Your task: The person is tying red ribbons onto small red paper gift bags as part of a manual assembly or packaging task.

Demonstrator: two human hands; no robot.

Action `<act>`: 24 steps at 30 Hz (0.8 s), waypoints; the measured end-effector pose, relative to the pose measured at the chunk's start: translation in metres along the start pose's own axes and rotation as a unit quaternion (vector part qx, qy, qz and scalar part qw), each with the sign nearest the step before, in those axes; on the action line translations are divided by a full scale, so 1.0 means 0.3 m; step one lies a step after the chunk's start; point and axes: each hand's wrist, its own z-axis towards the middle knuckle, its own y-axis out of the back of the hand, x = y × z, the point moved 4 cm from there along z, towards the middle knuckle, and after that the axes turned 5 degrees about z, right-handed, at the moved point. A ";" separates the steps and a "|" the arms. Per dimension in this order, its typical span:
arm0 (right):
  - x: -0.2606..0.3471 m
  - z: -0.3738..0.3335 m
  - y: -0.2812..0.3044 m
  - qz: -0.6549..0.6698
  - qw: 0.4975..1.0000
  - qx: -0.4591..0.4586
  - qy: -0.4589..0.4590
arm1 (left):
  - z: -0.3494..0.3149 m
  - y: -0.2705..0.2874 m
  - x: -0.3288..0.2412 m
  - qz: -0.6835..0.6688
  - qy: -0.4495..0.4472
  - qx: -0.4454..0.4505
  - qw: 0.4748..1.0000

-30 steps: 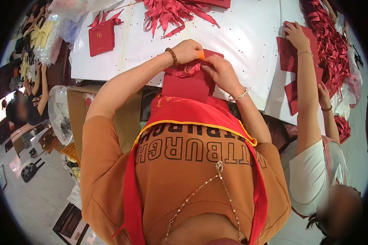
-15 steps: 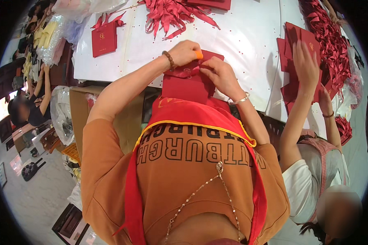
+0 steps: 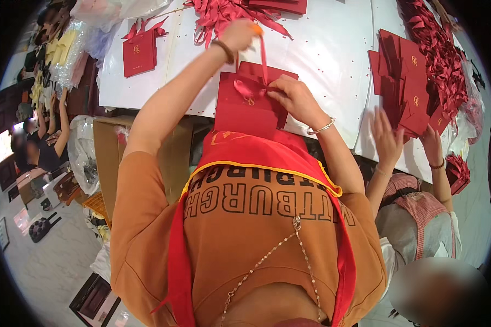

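Note:
A small red paper gift bag [image 3: 239,115] with a gold mark lies at the table's near edge, against my red apron. Dark red ribbon [image 3: 264,57] runs from the bag's upper part to my left hand [image 3: 240,35], which is raised beyond the bag, closed on the ribbon's end and slightly blurred. An orange cover [image 3: 257,29] sits on one of its fingers. My right hand [image 3: 294,99] pinches at the bag's right side, where the ribbon meets it. A loose ribbon loop lies across the bag to the left of those fingers.
The white table [image 3: 333,71] is dotted with red specks. A heap of red ribbons [image 3: 223,16] lies at the far side; a ribboned red bag [image 3: 139,53] sits far left. At right, a co-worker's hands [image 3: 387,136] handle stacked red bags [image 3: 412,82]. A cardboard box [image 3: 142,158] stands below the table, left.
My left hand has moved up and away from the bag, drawing the ribbon taut. My right hand stays nearly in place. The co-worker's nearer hand has come down from the stack.

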 end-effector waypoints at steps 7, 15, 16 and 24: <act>0.004 0.005 0.021 0.078 0.997 0.017 -0.023 | -0.015 0.081 0.028 -0.322 0.053 -0.025 0.945; -0.020 0.028 0.034 0.375 0.925 -0.013 -0.061 | -0.238 -0.053 0.054 -0.440 -0.043 0.231 0.867; -0.014 0.038 0.021 0.430 0.901 -0.002 -0.061 | -0.265 -0.085 0.028 -0.442 -0.043 0.230 0.866; -0.150 0.026 -0.012 0.386 0.905 -0.147 -0.099 | -0.289 -0.140 0.115 -0.450 0.192 -0.010 0.872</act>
